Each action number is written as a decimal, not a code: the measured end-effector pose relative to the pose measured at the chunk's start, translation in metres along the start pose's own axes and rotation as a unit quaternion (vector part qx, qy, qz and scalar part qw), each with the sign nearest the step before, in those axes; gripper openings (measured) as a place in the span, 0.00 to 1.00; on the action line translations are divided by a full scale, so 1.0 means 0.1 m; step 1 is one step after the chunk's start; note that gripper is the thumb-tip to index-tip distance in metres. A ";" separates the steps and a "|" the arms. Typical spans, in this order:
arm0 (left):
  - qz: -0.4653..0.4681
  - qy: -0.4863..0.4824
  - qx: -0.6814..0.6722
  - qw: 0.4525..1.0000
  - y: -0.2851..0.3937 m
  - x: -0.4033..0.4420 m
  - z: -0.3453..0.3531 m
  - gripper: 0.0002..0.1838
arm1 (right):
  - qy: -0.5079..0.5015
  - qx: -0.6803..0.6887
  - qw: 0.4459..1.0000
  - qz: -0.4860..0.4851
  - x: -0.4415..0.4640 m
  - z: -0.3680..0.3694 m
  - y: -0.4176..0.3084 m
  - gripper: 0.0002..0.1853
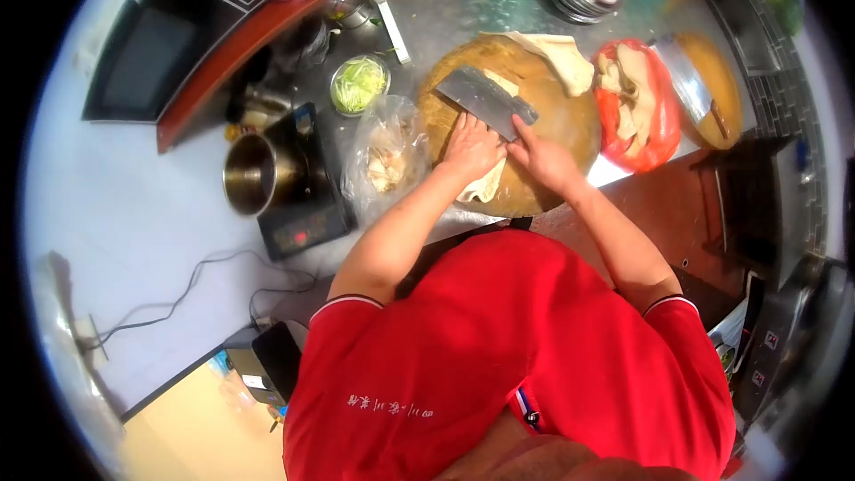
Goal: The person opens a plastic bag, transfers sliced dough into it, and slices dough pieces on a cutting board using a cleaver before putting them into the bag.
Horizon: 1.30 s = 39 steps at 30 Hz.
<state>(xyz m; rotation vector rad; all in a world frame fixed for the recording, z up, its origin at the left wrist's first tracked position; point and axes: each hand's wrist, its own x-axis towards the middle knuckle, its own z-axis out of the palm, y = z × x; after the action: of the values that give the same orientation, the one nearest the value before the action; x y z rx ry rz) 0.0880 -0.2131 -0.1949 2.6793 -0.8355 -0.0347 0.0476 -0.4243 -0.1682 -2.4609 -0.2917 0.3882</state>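
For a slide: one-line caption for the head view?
Right hand holds a cleaver at a round board; left hand rests on a pale sheet.

A pale wall rises at the left, a black cord trailing from its socket. A dark oven-like appliance sits on a red-brown shelf. Light glints off the grey worktop. At the right, a dark brick-patterned wall stands beyond a reddish-brown floor and dark furniture.
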 end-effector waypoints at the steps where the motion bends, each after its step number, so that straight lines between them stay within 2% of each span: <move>1: -0.004 -0.014 0.003 1.000 0.01 0.01 -0.03 0.34 | -0.001 0.006 1.000 -0.008 0.09 0.00 0.03 0.38; 5: 0.005 0.004 -0.013 1.000 0.05 0.00 -0.10 0.36 | -0.024 0.000 0.999 -0.020 0.42 -0.04 0.15 0.38; 8: -0.035 -0.081 0.021 0.996 0.07 0.03 -0.13 0.36 | -0.038 -0.030 0.998 -0.028 0.60 -0.20 0.15 0.38; 9: -0.032 -0.064 0.020 0.997 0.07 0.03 -0.10 0.37 | -0.038 -0.039 0.998 -0.032 0.65 -0.25 0.15 0.37; 12: -0.028 -0.032 0.016 0.999 0.06 0.00 -0.03 0.37 | -0.035 0.004 0.996 -0.087 0.74 -0.40 0.23 0.37; 18: -0.024 -0.016 -0.015 0.999 0.04 -0.03 -0.04 0.38 | 0.017 0.114 0.992 -0.055 0.37 -0.72 0.27 0.34; 22: -0.035 -0.021 -0.006 0.999 0.03 -0.03 -0.01 0.38 | 0.019 0.089 0.995 -0.049 -0.02 -0.56 0.05 0.33; 26: -0.048 -0.078 -0.084 0.992 0.07 0.02 -0.20 0.35 | -0.008 -0.053 0.998 -0.025 -0.25 -0.18 0.05 0.36; 27: -0.037 -0.036 -0.073 0.996 0.04 0.01 -0.10 0.32 | 0.003 -0.059 0.998 -0.023 -0.30 -0.10 0.09 0.35; 29: -0.035 -0.010 -0.073 0.997 0.05 -0.01 -0.08 0.32 | 0.022 -0.071 0.997 -0.019 -0.35 -0.01 0.19 0.35; 30: -0.034 0.002 -0.073 0.997 0.06 -0.02 -0.10 0.31 | 0.019 -0.066 0.998 -0.014 -0.36 -0.02 0.18 0.36; 33: -0.033 -0.051 -0.072 0.996 0.06 0.01 -0.17 0.33 | 0.016 -0.053 0.998 -0.007 -0.32 -0.09 0.14 0.36; 36: -0.030 -0.020 -0.016 0.999 0.02 -0.01 -0.02 0.33 | 0.018 -0.034 0.999 -0.024 -0.04 -0.14 0.11 0.36; 39: -0.032 -0.027 -0.059 0.997 0.05 -0.01 -0.10 0.34 | 0.011 0.030 0.998 -0.049 0.31 -0.16 0.09 0.37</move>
<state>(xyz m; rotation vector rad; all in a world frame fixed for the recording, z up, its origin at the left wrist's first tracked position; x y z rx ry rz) 0.0854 -0.2130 -0.1840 2.6035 -0.7391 -0.1681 0.0833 -0.4311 -0.1680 -2.3798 -0.3838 0.3229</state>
